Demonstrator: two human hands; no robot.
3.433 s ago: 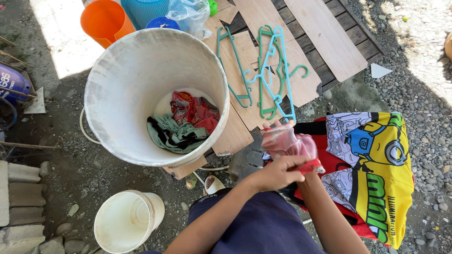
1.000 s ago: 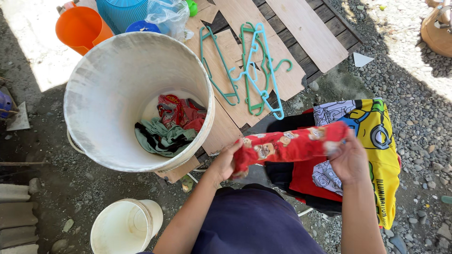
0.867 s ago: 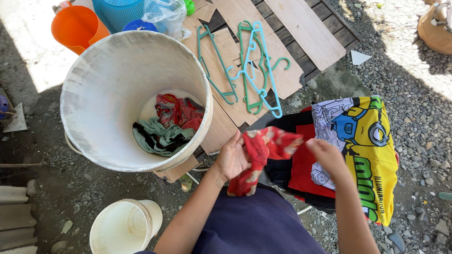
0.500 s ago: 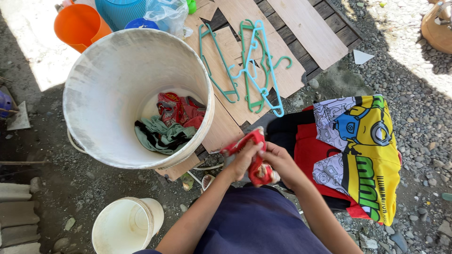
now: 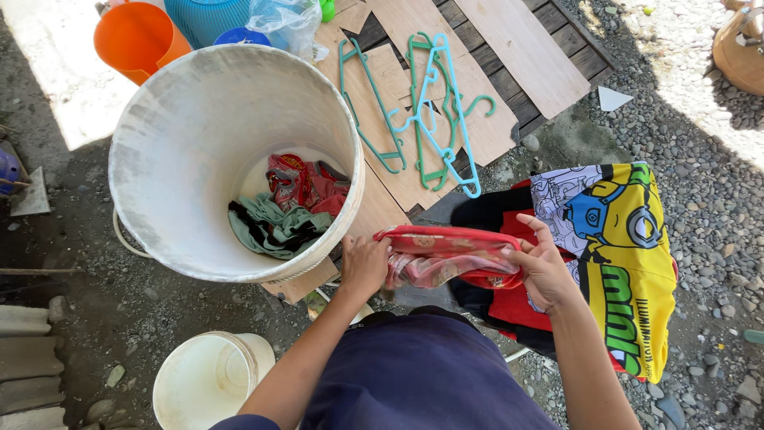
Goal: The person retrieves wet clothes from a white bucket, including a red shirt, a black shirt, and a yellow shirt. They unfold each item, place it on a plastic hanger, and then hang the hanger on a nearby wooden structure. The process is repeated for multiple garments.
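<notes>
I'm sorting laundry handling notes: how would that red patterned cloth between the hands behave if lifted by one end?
The red patterned cloth is probably floppy: it sags and bunches between the left hand and right hand. Likely light, as fingertips alone hold it up.

We see one package: a clear, crumpled plastic bag (image 5: pixel 288 22) at twelve o'clock, beyond the big white bucket's (image 5: pixel 143 159) far rim, just beside a blue basket (image 5: pixel 213 16). We find no labels, signs or screens.
</notes>
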